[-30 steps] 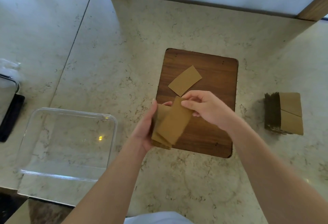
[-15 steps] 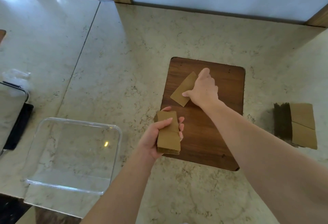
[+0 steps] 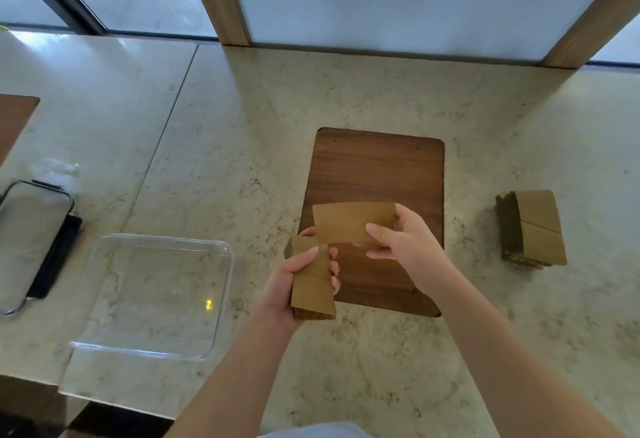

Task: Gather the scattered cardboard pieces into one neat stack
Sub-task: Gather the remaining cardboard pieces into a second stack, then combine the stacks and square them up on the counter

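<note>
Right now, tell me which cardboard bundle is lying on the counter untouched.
The cardboard stack on the right, resting on the marble beside the wooden board. The other bundle is held in the left hand.

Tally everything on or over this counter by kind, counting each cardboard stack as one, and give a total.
Cardboard stacks: 2, one in the left hand, one on the counter
Loose cardboard pieces: 1, in the right hand
Wooden boards: 1
Clear trays: 1
Total: 5
</note>
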`<state>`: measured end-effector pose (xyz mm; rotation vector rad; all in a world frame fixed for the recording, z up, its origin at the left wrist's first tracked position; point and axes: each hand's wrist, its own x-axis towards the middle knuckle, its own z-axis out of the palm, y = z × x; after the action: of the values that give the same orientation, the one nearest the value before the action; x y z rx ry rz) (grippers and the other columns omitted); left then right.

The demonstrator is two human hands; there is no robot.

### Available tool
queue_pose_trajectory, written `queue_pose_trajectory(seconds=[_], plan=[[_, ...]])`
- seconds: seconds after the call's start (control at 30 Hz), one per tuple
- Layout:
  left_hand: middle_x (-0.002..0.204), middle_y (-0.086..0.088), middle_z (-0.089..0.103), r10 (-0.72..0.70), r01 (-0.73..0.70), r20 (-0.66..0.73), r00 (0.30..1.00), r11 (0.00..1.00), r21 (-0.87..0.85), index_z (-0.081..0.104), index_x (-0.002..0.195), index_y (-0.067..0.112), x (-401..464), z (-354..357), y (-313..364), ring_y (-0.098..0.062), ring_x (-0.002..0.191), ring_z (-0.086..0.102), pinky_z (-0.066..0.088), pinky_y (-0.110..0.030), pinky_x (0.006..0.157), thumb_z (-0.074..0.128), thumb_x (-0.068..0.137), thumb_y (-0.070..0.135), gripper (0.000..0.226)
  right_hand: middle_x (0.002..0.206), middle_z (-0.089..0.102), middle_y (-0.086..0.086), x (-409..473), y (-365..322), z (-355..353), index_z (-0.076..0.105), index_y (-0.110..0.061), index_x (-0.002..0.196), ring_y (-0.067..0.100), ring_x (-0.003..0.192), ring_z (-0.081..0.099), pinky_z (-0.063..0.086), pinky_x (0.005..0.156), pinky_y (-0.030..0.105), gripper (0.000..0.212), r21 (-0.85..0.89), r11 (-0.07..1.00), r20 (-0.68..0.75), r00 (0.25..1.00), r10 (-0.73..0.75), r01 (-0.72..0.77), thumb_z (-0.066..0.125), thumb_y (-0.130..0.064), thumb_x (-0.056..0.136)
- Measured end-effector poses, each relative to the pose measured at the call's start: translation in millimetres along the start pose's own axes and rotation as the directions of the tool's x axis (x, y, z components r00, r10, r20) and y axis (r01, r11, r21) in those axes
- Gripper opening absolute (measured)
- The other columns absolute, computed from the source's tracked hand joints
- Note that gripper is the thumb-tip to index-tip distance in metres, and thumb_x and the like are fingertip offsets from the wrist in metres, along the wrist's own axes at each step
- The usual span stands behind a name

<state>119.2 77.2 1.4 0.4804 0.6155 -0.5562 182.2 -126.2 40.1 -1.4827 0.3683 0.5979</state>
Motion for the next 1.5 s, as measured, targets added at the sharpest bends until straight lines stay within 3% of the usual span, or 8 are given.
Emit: queue_pose_trajectory(seconds=[0.23,0.5,0.6,0.7,0.93,1.1,1.23,1.5], plan=[[0.109,-0.022,0.072,0.096,-0.095,-0.009,0.995,0.988,0.122,0.072,0.123,0.026,-37,10,-27,-0.031,0.08,0.069,0.059,-0.043,0.066,0.089,0.071,0.005,0.059,0.08,0.063,-0.001,-64,20,4,0.056,-0.017,0.09,0.013,0.067,0.065,0.056,0.065,0.027,0.027,-0.19,0.981,0.009,0.999,-0.046,0.047,0.08,-0.025,0.082],[0.101,-0.022,0.065,0.076,-0.078,0.02,0.997,0.984,0.158,0.053,0.146,0.013,-62,21,-69,-0.031,0.079,0.066,0.06,-0.042,0.067,0.086,0.084,0.027,0.071,0.079,0.07,-0.01,-125,38,-7,0.069,-0.02,0.09,0.011,0.075,0.066,0.053,0.068,0.026,0.008,-0.268,0.889,-0.096,0.908,-0.407,0.371,0.069,-0.015,0.096],[0.102,-0.021,0.066,0.172,-0.169,0.0,0.985,0.968,0.186,0.066,0.13,0.025,-61,34,-84,-0.033,0.083,0.066,0.06,-0.044,0.072,0.083,0.085,0.024,0.049,0.067,0.061,-0.001,-137,43,-23,0.055,-0.024,0.098,0.011,0.053,0.056,0.043,0.046,0.029,0.011,-0.475,0.832,-0.19,0.89,-0.414,0.285,0.059,-0.014,0.097],[0.104,-0.021,0.071,0.316,-0.249,-0.063,0.947,0.841,0.48,0.07,0.119,0.032,-54,49,-100,-0.033,0.089,0.072,0.062,-0.049,0.08,0.077,0.091,0.026,0.03,0.085,0.063,0.002,-140,36,-34,0.037,-0.031,0.116,0.011,0.063,0.06,0.044,0.048,0.027,0.031,-0.564,0.825,-0.132,0.982,-0.138,0.04,0.049,-0.011,0.094],[0.108,-0.022,0.068,0.066,-0.19,0.237,0.969,0.814,0.549,0.062,0.133,0.023,-43,97,-144,-0.032,0.083,0.068,0.061,-0.045,0.074,0.085,0.084,0.033,0.055,0.085,0.073,0.004,-143,12,-64,0.049,-0.03,0.115,0.013,0.06,0.07,0.05,0.045,0.023,0.043,-0.207,0.976,-0.063,0.996,0.057,-0.069,0.041,-0.068,0.098],[0.113,-0.022,0.076,0.095,-0.125,0.1,0.99,0.929,0.348,0.069,0.129,0.03,-14,125,-154,-0.033,0.087,0.074,0.062,-0.047,0.074,0.082,0.08,0.009,0.055,0.103,0.067,-0.007,-155,24,-102,0.052,-0.023,0.129,0.005,0.088,0.067,0.052,0.06,0.011,0.035,-0.283,0.949,-0.288,0.931,-0.224,0.141,0.059,-0.042,0.101],[0.109,-0.02,0.077,0.129,-0.145,0.069,0.989,0.929,0.34,0.061,0.132,0.024,16,167,-167,-0.036,0.092,0.076,0.062,-0.047,0.073,0.068,0.08,0.0,0.058,0.124,0.064,-0.001,-159,34,-112,0.047,-0.035,0.134,0.013,0.105,0.066,0.062,0.075,0.029,0.027,0.041,0.998,-0.251,0.968,-0.029,0.04,0.05,-0.036,0.107],[0.116,-0.01,0.059,0.307,-0.121,-0.066,0.949,0.551,0.826,0.038,0.121,0.015,69,245,-181,-0.023,0.101,0.067,0.062,-0.039,0.081,0.084,0.083,0.02,0.06,0.121,0.067,0.003,-130,9,-165,0.055,-0.022,0.135,0.014,0.103,0.065,0.05,0.071,0.016,0.029,-0.083,0.989,-0.536,0.831,-0.146,0.121,0.045,-0.03,0.109]])
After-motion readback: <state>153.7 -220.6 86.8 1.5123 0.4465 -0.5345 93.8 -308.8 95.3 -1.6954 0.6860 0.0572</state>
